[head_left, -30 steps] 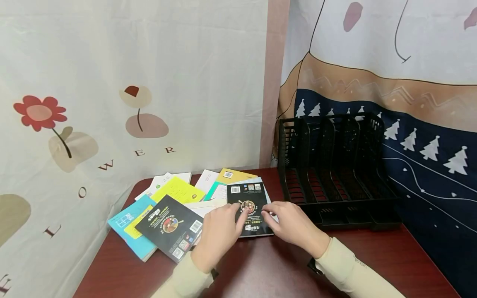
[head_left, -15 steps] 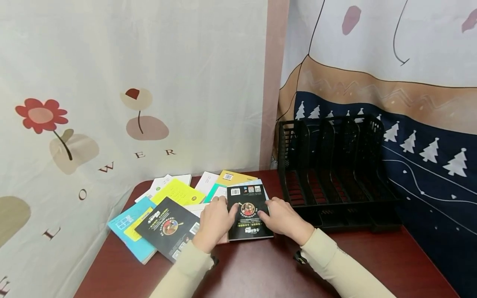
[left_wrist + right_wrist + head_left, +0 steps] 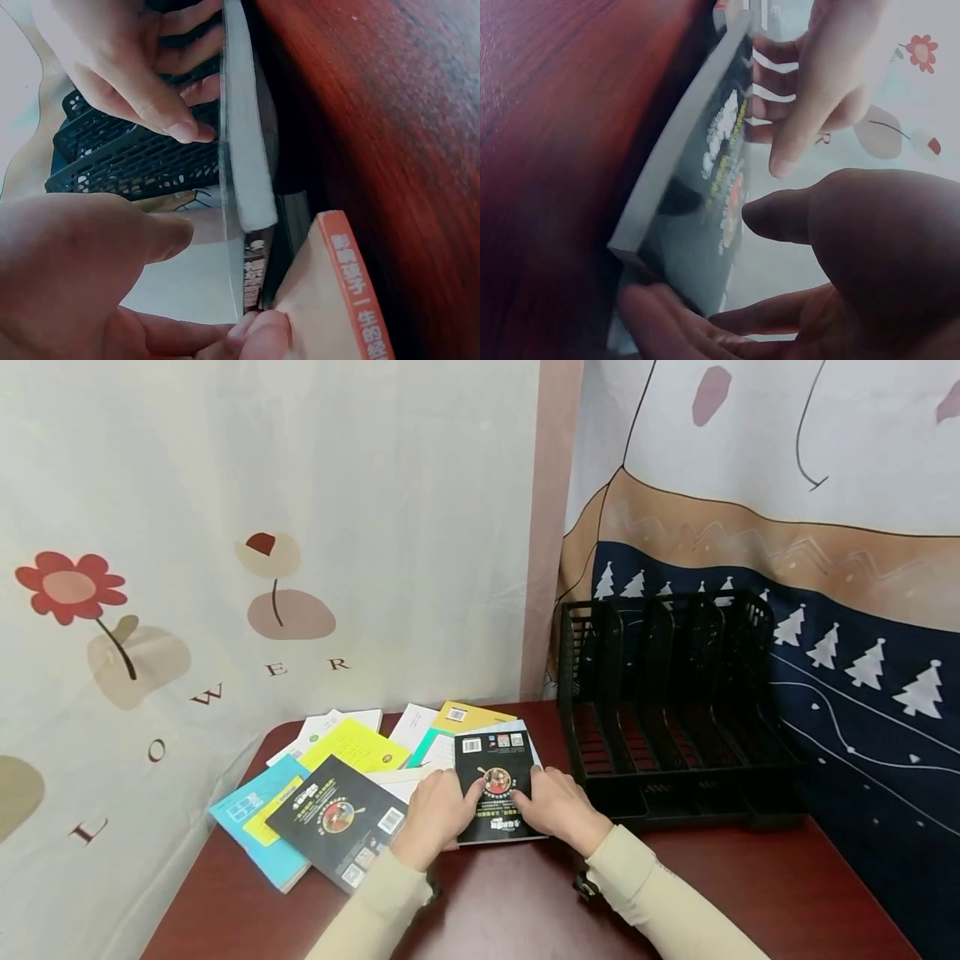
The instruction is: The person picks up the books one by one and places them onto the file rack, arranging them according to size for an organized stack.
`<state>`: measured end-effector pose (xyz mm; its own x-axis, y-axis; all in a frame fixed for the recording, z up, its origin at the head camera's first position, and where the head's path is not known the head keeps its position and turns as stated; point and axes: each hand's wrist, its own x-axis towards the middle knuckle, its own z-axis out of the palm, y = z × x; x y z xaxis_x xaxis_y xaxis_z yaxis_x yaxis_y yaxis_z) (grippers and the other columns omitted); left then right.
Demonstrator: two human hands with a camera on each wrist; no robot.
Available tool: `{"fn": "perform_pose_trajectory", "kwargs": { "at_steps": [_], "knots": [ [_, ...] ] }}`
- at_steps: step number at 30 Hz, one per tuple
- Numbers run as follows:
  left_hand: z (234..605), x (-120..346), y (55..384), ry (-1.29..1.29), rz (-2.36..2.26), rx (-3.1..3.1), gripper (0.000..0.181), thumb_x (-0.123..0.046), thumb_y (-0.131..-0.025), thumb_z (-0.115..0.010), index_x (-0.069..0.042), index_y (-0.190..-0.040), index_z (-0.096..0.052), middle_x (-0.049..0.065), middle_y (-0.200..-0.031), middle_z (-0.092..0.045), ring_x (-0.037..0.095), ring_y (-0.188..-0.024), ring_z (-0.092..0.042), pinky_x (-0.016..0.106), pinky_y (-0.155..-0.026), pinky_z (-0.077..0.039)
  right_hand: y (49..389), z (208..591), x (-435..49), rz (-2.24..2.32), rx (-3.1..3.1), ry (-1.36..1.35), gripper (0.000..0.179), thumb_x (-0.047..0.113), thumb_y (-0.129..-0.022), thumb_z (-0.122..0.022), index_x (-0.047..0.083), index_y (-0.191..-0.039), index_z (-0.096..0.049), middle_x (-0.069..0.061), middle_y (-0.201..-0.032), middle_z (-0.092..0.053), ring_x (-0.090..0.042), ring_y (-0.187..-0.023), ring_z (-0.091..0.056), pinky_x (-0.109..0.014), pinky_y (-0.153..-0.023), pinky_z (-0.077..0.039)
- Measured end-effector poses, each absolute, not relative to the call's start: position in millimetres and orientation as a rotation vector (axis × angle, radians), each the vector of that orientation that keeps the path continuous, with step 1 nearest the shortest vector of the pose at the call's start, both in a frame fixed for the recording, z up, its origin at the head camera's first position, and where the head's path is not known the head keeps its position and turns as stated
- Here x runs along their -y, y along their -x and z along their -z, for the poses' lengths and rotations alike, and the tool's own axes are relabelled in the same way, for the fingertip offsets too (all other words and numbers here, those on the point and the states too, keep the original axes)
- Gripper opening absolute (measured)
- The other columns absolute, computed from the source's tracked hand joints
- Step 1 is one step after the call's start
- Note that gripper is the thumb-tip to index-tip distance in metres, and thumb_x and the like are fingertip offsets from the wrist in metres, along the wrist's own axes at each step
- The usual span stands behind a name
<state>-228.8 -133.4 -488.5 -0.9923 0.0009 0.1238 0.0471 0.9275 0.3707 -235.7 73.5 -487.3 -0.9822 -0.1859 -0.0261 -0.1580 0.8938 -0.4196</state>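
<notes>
A black paperback book (image 3: 493,814) with a round food picture lies back cover up on the right of a loose pile. My left hand (image 3: 433,810) holds its left edge, thumb over the cover and fingertips at the spine. At the opposite edge my right hand (image 3: 561,808) grips it, thumb on top. In the right wrist view, the fingers curl at the side of the black book (image 3: 686,240), with its page edge towards me. Beside my left fingertips is a book with a salmon spine (image 3: 352,277), mostly hidden in the head view.
Left of the hands lie a second black book (image 3: 330,822), a thick blue book (image 3: 258,814) and a yellow booklet (image 3: 356,743). White booklets and a mustard one (image 3: 474,717) lie behind. A black slotted file rack (image 3: 675,781) stands at the back right of the table (image 3: 510,910).
Both hands have settled against the sides of the black book, the right hand shifting left and its thumb moving further onto the cover. The book has hardly moved.
</notes>
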Motion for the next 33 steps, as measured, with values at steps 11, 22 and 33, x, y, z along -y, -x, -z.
{"fn": "perform_pose_trajectory", "kwargs": {
  "at_steps": [11, 22, 33],
  "knots": [
    [487, 131, 231, -0.005, 1.013, 2.982, 0.066, -0.05, -0.104, -0.071, 0.006, -0.137, -0.058, 0.02, -0.105, -0.074, 0.026, -0.091, -0.071, 0.046, -0.082, -0.061, 233, 497, -74, 0.65, -3.0, 0.238, 0.06, 0.04, -0.105, -0.073, -0.011, -0.136, -0.069, -0.025, -0.114, -0.069, -0.038, -0.093, -0.074, -0.052, -0.084, -0.063],
    [480, 123, 239, 0.082, 1.428, 2.87, 0.041, -0.028, -0.113, -0.061, 0.002, -0.141, -0.054, 0.021, -0.101, -0.074, 0.02, -0.067, -0.074, 0.038, -0.057, -0.063, 234, 489, -79, 0.731, -2.992, 0.314, 0.057, 0.036, -0.106, -0.071, -0.012, -0.136, -0.068, -0.027, -0.116, -0.07, -0.035, -0.085, -0.073, -0.049, -0.087, -0.063],
    [456, 126, 230, 0.179, 1.239, 2.636, 0.035, -0.021, -0.117, -0.052, -0.006, -0.148, -0.051, 0.02, -0.121, -0.078, 0.031, -0.108, -0.076, 0.052, -0.091, -0.06, 236, 467, -94, 1.067, -2.826, 0.261, 0.086, 0.05, -0.111, -0.063, -0.01, -0.167, -0.036, -0.01, -0.083, -0.08, -0.006, -0.05, -0.068, -0.034, -0.068, -0.059]
  ]
}}
